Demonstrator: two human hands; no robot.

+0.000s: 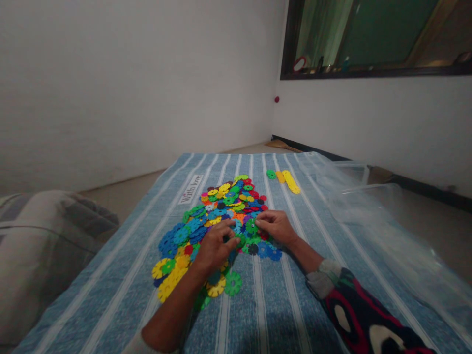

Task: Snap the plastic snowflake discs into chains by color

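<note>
A heap of notched plastic discs point(228, 201) in several colours spreads over the middle of the striped cloth. My right hand point(275, 226) pinches the edge of a green snowflake disc point(251, 226) with thumb and fingertips, at the heap's right side. Over the lower part of the heap is my left hand point(217, 246), its thumb and forefinger parted with a gap between them, and no disc shows in its grip. Below it lie a yellow disc point(217, 286) and a green disc point(233, 283). My left hand and forearm hide some discs.
Toward the far right of the cloth point(258, 305) lie a row of yellow discs point(292, 182), an orange piece point(280, 177) and a green disc point(271, 174). Clear plastic containers point(363, 189) stand along the right edge. A "With love" label point(191, 189) is left of the heap.
</note>
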